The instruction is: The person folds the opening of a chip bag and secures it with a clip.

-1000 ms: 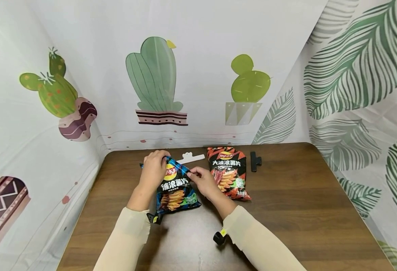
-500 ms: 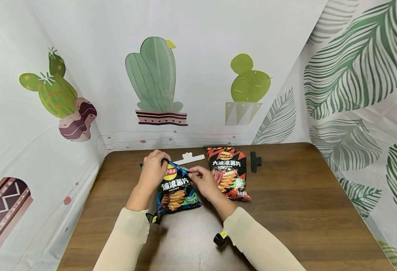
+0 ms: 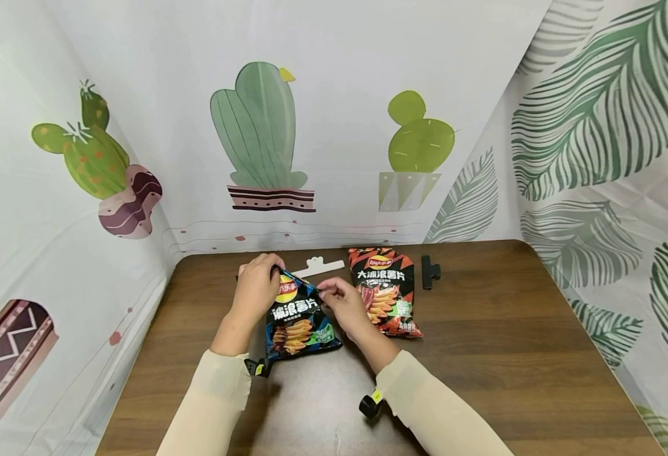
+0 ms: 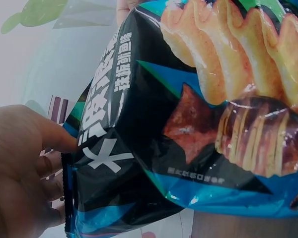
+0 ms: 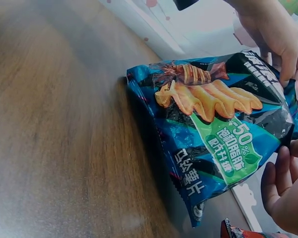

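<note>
A blue and black bag of potato chips [image 3: 296, 323] stands tilted on the wooden table, its printed front toward me. My left hand [image 3: 256, 285] grips its upper left corner, thumb on the front and fingers behind, as the left wrist view shows on the chip bag [image 4: 139, 148]. At the upper right corner my right hand [image 3: 345, 304] pinches the edge between thumb and fingers; this right hand [image 5: 288, 188] is also in the right wrist view. The bag's top edge looks folded over between the two hands. Behind the bag lies a white clip [image 3: 324, 266], partly hidden.
A red and black chip bag [image 3: 382, 294] lies just right of my right hand. Farther right is a black clip [image 3: 430, 272]. The wooden table [image 3: 482, 354] ends at a patterned cloth backdrop [image 3: 340, 126] along the back and sides.
The blue bag's top strip has folded down between my hands, and more of the white clip shows behind it. The bag's lower part has shifted slightly right.
</note>
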Demonstrator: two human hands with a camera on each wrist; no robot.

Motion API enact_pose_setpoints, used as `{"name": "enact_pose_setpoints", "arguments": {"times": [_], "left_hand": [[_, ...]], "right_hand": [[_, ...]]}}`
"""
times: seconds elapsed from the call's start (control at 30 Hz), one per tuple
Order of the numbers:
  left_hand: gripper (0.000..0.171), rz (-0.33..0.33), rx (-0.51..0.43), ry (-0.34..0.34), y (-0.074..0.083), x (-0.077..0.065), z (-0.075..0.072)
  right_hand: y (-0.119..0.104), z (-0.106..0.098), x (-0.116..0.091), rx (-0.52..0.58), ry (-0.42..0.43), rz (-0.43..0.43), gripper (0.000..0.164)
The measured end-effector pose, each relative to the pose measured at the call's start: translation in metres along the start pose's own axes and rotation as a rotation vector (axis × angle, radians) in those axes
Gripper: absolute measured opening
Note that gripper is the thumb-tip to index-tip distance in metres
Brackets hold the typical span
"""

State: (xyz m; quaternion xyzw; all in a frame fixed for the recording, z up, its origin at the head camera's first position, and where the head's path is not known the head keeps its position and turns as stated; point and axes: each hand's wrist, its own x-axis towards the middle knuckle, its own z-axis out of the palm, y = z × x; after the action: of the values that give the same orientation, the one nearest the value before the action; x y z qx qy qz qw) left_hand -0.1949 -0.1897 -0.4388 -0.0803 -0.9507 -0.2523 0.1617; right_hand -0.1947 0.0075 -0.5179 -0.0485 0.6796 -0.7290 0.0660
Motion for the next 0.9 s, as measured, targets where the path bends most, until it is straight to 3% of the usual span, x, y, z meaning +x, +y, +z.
{"name": "enact_pose_setpoints", "arguments": {"times": [0.27,0.67,0.9], "left_hand": [[0.014,0.002,-0.01,-0.022,-0.002,0.0,-0.002],[0.014,0.025,-0.016,-0.045,-0.006,0.0,-0.001],[0.016,0.016,-0.101,-0.063,-0.008,0.0,-0.002]], "right_hand": [[-0.002,-0.001,0.0,0.047,0.008,0.015,0.017],[-0.004,-0.002,-0.003,-0.003,0.006,0.009,0.017],[-0.03,-0.004,-0.015,-0.071,-0.024,0.032,0.024]]}}
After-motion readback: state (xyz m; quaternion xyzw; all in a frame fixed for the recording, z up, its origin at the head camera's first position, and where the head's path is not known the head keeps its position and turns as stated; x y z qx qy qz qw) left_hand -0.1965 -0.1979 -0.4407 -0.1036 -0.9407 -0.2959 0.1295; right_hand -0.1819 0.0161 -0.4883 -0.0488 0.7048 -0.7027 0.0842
